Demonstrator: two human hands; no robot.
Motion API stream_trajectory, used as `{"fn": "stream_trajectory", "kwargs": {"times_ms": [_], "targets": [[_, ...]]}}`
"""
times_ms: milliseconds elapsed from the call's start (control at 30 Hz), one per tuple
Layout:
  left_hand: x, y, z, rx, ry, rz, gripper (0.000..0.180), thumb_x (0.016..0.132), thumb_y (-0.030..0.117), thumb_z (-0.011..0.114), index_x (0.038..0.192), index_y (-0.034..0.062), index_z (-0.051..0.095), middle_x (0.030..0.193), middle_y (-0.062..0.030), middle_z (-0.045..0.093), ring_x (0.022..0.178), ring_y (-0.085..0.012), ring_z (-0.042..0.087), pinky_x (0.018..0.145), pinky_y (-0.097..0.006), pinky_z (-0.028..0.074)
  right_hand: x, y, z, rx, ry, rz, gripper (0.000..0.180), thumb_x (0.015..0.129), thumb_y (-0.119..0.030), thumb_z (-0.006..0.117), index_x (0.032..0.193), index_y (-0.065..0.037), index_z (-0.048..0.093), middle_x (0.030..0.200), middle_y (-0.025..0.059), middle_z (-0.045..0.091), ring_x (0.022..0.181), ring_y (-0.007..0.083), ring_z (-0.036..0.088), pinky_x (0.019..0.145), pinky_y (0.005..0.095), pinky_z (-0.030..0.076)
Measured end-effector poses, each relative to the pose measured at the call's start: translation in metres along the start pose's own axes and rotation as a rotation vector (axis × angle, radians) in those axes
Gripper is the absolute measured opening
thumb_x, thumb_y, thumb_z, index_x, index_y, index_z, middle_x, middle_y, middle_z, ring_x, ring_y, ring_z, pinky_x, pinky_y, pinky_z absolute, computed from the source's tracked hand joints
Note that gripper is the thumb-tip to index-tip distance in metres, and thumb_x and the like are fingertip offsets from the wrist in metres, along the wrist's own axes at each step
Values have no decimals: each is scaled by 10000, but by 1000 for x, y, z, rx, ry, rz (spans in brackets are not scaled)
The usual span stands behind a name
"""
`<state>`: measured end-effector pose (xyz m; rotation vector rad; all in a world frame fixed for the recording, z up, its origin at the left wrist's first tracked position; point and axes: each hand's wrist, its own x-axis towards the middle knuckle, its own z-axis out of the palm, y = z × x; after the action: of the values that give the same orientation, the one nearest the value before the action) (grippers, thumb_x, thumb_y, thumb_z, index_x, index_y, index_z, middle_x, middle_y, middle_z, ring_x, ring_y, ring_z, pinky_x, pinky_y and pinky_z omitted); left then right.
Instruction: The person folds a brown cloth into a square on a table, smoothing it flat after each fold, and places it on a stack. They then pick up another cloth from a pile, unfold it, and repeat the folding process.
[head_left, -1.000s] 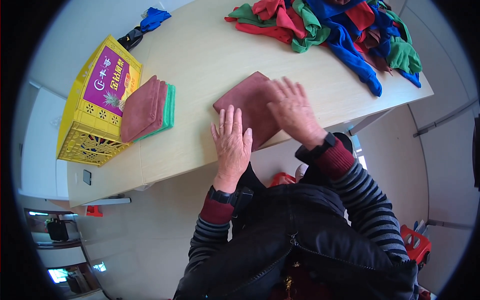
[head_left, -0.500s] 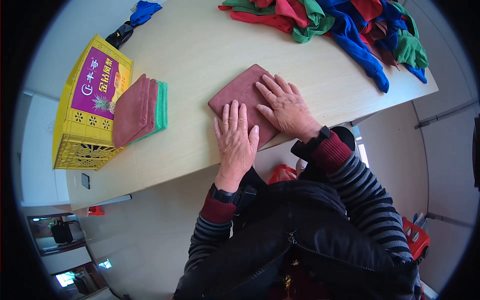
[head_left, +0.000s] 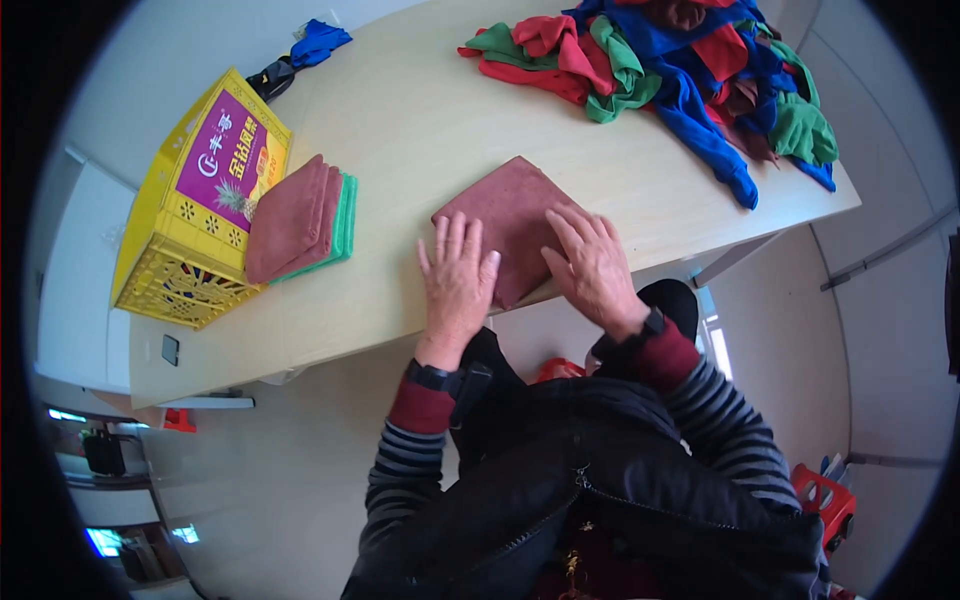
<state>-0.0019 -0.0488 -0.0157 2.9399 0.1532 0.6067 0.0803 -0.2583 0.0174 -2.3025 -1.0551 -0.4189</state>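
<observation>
A folded reddish-brown cloth (head_left: 515,220) lies flat near the front edge of the pale table (head_left: 400,130). At its left edge rests my left hand (head_left: 457,280), fingers stretched out and slightly spread. On the opposite side my right hand (head_left: 597,268) has its fingertips at the cloth's right edge, with the thumb apart. Neither hand grips anything. To the left, a small stack of folded cloths, brown (head_left: 290,225) over green (head_left: 340,225), leans against a yellow crate.
The yellow plastic crate (head_left: 190,275) with a purple panel stands at the table's left. A loose heap of red, green, blue and brown cloths (head_left: 690,80) covers the far right. Behind the crate lies a blue cloth (head_left: 320,42); a phone-like dark object (head_left: 170,349) sits at the left corner.
My right hand has drawn back from the cloth's top to its right edge. The left hand has shifted outward to the left edge. The whole view has also shifted slightly.
</observation>
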Motion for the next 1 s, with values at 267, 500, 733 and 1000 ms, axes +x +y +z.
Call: {"fn": "stream_trajectory", "kwargs": {"times_ms": [267,500,733,1000], "targets": [[33,-29,-6,-166,21,-89,523,1042,350,490,1456,32,470,1372,-194,570,1304,-381,499,1103,-516,353,-11,0,-2,11,-48,58,423,970,-204,603,1336,6,573,1338,206,597,1268,370,530,1104,460,410],[-25,7,-22,-176,175,-83,462,973,217,606,1377,7,524,1170,-169,628,1081,-358,576,971,-467,431,29,49,11,157,-76,-35,381,974,-201,599,1280,27,613,1337,184,611,1284,364,529,1109,433,410],[-34,22,-38,-207,235,-57,440,946,163,636,1345,1,545,1200,-171,619,1115,-352,571,1014,-465,421,43,39,5,128,-106,3,416,971,-234,602,1288,36,602,1367,182,593,1347,368,485,1155,445,358],[63,33,12,-155,128,112,554,1004,379,559,1391,-15,519,1480,-199,477,1398,-329,423,1168,-478,314,40,35,42,-191,-151,-19,589,1014,-328,508,1493,3,422,1550,212,413,1481,379,318,1236,477,212]]}}
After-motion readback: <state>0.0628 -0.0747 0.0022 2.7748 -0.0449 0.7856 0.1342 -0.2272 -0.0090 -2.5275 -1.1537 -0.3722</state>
